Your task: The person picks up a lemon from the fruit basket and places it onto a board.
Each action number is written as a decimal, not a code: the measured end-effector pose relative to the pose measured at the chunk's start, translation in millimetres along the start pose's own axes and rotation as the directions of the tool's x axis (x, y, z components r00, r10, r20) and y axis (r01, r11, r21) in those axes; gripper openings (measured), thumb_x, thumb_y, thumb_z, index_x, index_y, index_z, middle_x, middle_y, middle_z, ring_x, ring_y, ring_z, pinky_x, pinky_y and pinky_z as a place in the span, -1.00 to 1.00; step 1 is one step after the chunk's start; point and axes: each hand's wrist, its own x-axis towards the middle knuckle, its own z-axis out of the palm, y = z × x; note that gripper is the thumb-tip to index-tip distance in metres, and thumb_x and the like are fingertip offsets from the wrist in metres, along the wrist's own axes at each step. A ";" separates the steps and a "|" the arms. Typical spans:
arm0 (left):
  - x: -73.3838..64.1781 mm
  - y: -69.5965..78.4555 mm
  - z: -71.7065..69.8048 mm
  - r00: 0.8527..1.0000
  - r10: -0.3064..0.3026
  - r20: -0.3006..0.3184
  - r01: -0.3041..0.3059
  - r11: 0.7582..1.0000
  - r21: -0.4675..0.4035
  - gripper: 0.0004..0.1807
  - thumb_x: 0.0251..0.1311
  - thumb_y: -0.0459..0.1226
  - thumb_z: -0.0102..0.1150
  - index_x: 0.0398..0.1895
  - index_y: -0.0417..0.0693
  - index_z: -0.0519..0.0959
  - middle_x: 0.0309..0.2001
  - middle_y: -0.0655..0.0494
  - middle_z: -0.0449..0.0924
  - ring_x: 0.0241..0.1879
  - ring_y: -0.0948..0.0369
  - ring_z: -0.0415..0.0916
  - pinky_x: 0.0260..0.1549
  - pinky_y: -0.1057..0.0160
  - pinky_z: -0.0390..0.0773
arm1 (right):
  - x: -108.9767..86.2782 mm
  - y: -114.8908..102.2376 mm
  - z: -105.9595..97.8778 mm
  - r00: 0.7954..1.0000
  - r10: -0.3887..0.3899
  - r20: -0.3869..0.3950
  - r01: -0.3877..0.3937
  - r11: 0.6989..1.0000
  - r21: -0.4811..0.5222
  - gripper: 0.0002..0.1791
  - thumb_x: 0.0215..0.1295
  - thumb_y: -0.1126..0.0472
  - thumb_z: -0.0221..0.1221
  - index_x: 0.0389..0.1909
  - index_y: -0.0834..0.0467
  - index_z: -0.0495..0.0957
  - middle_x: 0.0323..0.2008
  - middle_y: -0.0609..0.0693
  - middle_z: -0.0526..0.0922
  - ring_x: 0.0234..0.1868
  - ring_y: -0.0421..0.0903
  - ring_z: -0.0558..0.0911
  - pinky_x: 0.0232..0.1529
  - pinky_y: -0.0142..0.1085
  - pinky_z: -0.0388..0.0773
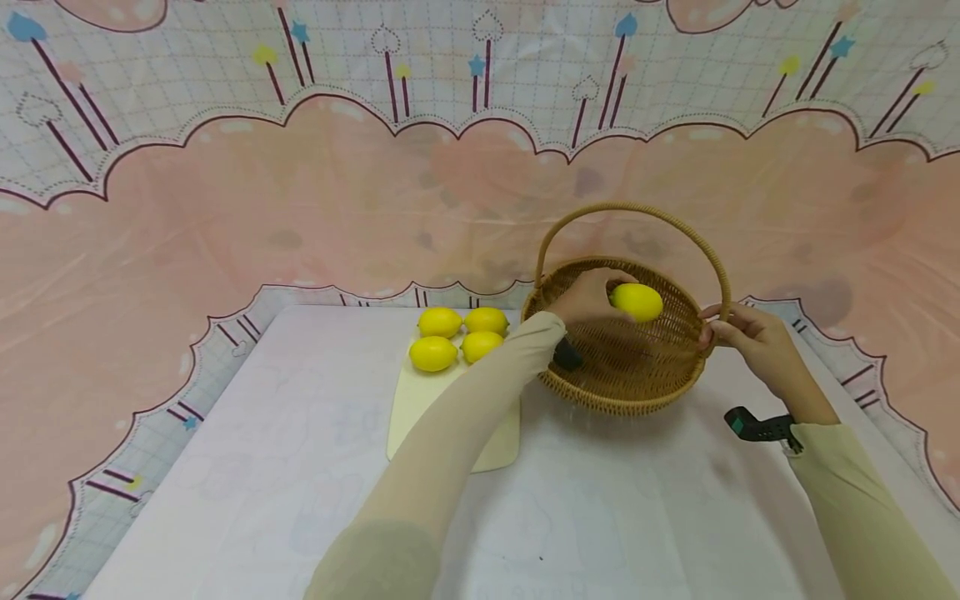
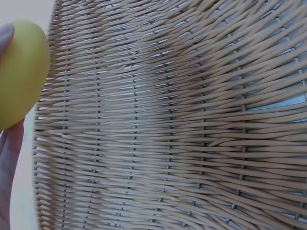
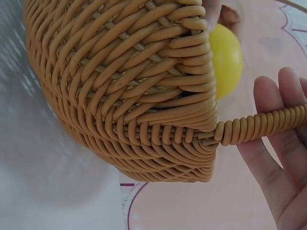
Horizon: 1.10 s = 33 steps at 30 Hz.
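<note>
My left hand (image 1: 588, 297) grips a yellow lemon (image 1: 637, 302) in front of the open mouth of a wicker basket (image 1: 622, 406). In the left wrist view the lemon (image 2: 21, 74) shows at the left edge beside the woven wall (image 2: 144, 120). The basket tilts with its mouth toward me. At its right side my right hand (image 1: 757, 342) holds the base of the arched handle (image 1: 637, 208). Seen from the right wrist, fingers (image 3: 268, 96) lie against the wrapped handle (image 3: 259, 125). Left of the basket, several lemons (image 1: 433, 354) sit on a cream cutting board (image 1: 450, 412).
A white-covered table (image 1: 247, 467) spreads under everything. Behind it hangs a pink patterned cloth (image 1: 337, 208). The left sleeve (image 1: 450, 425) crosses over the board and partly hides one lemon. A dark wrist device (image 1: 761, 427) sits on the right wrist.
</note>
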 end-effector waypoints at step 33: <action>-109.2 11.7 -78.9 0.993 0.025 -0.113 -0.050 0.973 -0.227 -0.31 -0.09 -0.28 0.45 0.20 -0.10 0.45 0.21 -0.02 0.44 0.09 0.11 0.49 0.02 0.27 0.57 | 1.4 0.6 1.7 1.000 0.009 -0.022 -0.010 0.999 -0.052 -0.78 0.39 0.35 -0.03 -0.06 0.10 0.51 -0.45 -0.30 0.66 -0.37 -0.40 0.64 -0.26 -0.63 0.56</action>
